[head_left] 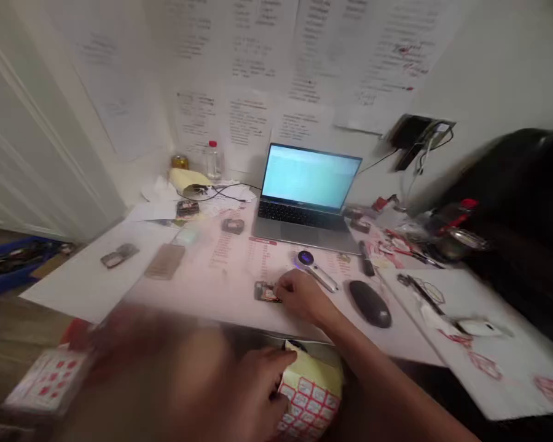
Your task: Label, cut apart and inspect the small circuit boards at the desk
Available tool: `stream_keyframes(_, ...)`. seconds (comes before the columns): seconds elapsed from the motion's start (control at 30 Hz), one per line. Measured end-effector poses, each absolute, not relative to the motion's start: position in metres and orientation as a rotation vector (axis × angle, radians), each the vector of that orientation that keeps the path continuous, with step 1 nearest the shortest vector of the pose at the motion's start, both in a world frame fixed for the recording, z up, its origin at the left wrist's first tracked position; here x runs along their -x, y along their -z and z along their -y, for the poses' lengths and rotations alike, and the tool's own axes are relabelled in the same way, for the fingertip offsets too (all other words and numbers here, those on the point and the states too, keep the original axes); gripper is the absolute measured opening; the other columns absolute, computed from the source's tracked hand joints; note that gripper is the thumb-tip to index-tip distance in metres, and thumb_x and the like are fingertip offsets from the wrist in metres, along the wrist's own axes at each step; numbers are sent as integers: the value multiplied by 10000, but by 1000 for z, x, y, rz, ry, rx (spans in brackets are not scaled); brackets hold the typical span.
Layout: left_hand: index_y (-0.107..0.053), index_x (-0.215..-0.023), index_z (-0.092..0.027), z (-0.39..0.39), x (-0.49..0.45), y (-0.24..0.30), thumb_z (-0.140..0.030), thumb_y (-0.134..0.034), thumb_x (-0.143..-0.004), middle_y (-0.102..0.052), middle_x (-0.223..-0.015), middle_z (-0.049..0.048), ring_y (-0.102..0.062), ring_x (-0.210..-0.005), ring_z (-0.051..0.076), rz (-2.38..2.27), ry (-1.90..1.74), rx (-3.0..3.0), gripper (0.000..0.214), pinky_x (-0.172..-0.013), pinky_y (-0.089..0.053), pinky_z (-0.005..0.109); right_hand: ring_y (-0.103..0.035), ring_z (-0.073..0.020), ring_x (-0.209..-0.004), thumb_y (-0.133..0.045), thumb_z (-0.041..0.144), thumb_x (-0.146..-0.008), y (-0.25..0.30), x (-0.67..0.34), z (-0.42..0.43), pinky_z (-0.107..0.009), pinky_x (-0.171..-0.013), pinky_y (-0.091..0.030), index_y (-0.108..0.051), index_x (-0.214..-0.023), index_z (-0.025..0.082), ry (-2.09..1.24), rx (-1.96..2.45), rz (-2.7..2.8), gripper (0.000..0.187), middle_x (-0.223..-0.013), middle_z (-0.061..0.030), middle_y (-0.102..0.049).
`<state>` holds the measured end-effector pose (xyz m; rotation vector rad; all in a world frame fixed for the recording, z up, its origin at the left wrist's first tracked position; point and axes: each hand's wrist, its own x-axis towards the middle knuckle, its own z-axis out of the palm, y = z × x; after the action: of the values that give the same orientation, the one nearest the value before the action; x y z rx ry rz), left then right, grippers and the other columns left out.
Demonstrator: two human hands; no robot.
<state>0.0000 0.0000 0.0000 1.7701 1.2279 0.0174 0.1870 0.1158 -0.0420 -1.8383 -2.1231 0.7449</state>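
My left hand is closed around a curled yellow sheet of red-bordered stickers, low in front of the table edge. On the table, my right hand has its fingers pinched together at the right end of a small dark device with a label. Whatever those fingertips may hold is hidden. Just beyond that hand lies a magnifier-like tool with a silver handle and a round, purple-lit head. A black computer mouse rests to the right of my right hand.
An open laptop stands at the back of the table. Similar small devices lie at the left and near the laptop. A bottle with a red cap stands by the wall. Cables, tools and a white object occupy the right side.
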Motion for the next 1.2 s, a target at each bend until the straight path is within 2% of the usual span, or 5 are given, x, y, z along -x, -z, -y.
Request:
stream_keyframes(0.2, -622, -1534, -230, -4, 0, 10, -45, -597, -796, -602, -1604, 87, -570, -1461, 313, -1151, -112, -1794, 761, -1263, -428, 453, -568, -138, -639, -615, 103, -873, 40, -182, -112, -276, -611, -359, -664, -603, 167, -669, 1795, 2071, 282, -606, -8, -621)
stream_keyframes(0.43, -617, -1536, -194, -2, 2, 14, -63, -582, -798, -611, -1591, 112, -573, -1459, 315, -1146, -157, -1800, 750, -1258, -432, 453, -670, -228, -899, -664, 168, -861, 49, -180, -108, -312, -808, -458, -786, -879, 172, -546, 1834, 1970, 124, -934, -91, -757)
stream_keyframes(0.6, -711, -1438, -216, -5, -2, 13, -35, -570, -727, -712, -1467, 101, -650, -1356, 330, -1139, -174, -1789, 748, -1182, -501, 444, -695, -231, -947, -574, 141, -959, 44, -185, -98, -340, -857, -525, -760, -1167, 141, -439, 1785, 1948, 280, -1084, -125, -739)
stream_keyframes(0.73, -770, -1350, -244, -4, -2, 19, -37, -578, -684, -766, -1375, 88, -707, -1244, 329, -1135, -271, -1773, 724, -1099, -557, 429, -645, -257, -1117, -477, 9, -944, 36, -187, -82, -391, -1015, -502, -806, -1110, 207, -298, 1630, 2098, 418, -1159, -115, -709)
stream_keyframes(1.2, -811, -1226, -256, -5, 0, 21, -33, -555, -660, -799, -1227, 67, -728, -1109, 276, -1034, -364, -1750, 660, -939, -579, 331, -645, -261, -1102, -491, -55, -898, 35, -174, -66, -402, -1005, -523, -753, -1216, 201, -239, 1486, 2403, 485, -1195, -92, -745)
